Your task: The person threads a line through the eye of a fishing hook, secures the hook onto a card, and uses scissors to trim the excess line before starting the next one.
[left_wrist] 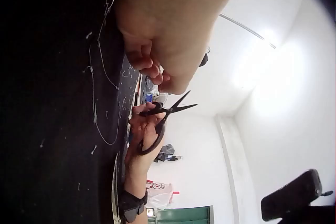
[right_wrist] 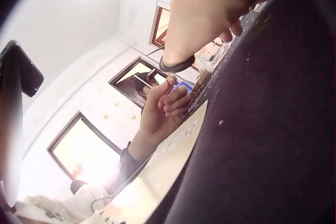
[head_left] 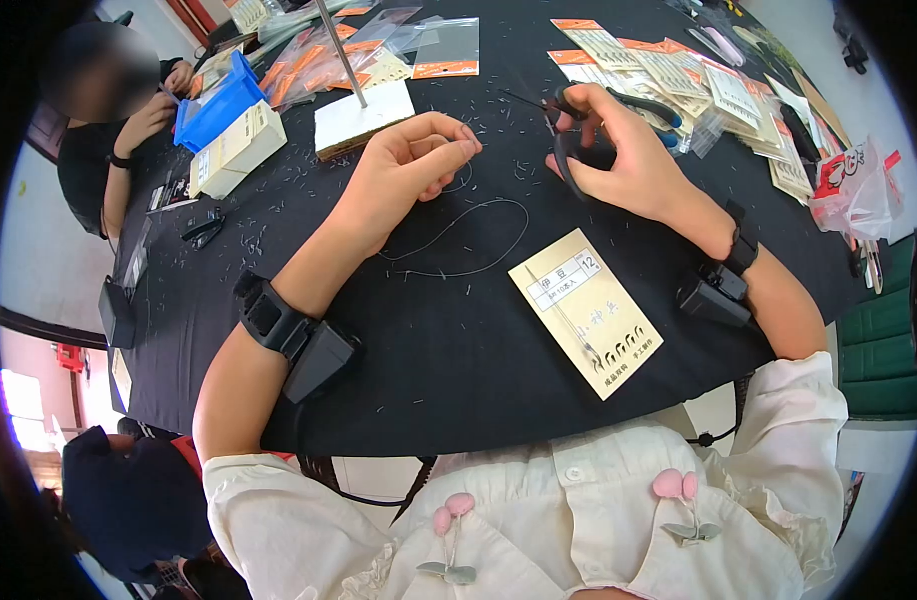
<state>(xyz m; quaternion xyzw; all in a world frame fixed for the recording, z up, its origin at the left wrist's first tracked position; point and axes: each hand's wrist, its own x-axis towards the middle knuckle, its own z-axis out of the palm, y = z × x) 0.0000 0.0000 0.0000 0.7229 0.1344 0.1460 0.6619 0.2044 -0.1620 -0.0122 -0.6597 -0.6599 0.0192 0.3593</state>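
In the head view the left hand (head_left: 409,175) pinches something too small to make out between thumb and forefinger, its other fingers curled. A thin line (head_left: 527,225) lies looped on the black cloth below that hand. To the right, the right hand (head_left: 629,155) holds black scissors (head_left: 569,165) by the handles; the left wrist view shows the scissors' blades (left_wrist: 181,106) spread apart, pointing away from the palm. Nearer the body lies a cream printed card (head_left: 586,312), flat on the cloth, touched by neither hand.
A white block (head_left: 364,118) with an upright metal rod stands behind the left hand. Left of it are a blue tray (head_left: 219,100) and a card stack (head_left: 241,150). Packets (head_left: 669,80) and pliers lie at the back right. Another person (head_left: 99,120) sits at the far left.
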